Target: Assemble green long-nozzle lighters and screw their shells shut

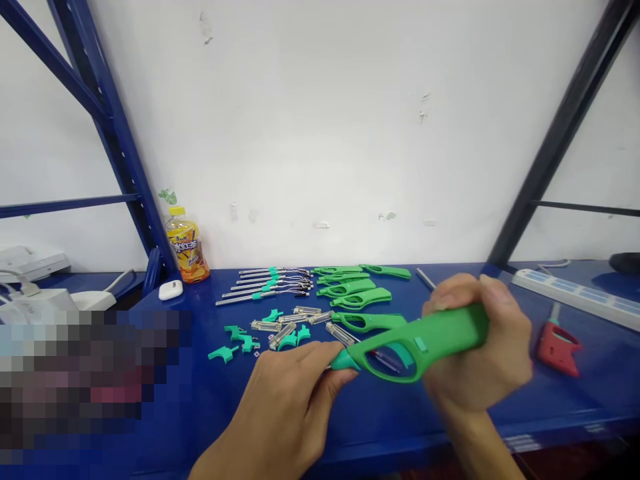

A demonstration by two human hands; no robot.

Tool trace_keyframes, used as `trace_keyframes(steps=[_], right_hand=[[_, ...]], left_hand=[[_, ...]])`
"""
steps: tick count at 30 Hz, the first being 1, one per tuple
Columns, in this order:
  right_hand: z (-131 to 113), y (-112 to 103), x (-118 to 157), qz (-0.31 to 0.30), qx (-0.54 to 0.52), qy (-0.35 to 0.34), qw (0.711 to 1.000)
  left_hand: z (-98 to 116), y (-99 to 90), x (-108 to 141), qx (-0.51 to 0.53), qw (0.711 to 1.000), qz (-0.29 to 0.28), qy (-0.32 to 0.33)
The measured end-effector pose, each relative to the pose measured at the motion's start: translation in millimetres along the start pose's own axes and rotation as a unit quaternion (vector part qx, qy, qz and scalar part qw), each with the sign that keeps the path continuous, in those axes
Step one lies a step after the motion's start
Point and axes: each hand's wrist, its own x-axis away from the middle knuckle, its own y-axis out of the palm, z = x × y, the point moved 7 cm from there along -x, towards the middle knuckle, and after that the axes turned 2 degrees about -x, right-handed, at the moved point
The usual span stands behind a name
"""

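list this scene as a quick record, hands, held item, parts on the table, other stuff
left hand: fingers pinch the teal nose piece
right hand: grips the wide end of the green lighter casing
back row, left: metal rods with teal collars and wires
back row, middle: spare green casings
loose parts, mid-table: teal trigger pieces, clear plastic cartridges
right side: red lighter, white power strip
back left: iced tea bottle, white earbud case
surface: blue table
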Motion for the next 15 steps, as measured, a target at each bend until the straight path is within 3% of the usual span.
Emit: trace_keyframes(steps=[5, 15], right_hand=[[-3.5, -3.0, 11.3, 0.057, -0.013, 0.015, 0.998], [-6.8, 0.0, 25.8, 0.07, -0.04, 0.041, 0.996]], left_hand=[[5.7, -2.0, 5.5, -0.058, 0.996, 0.041, 0.056], [22.1, -15.5, 8.6, -0.173, 0.965, 0.115, 0.16]])
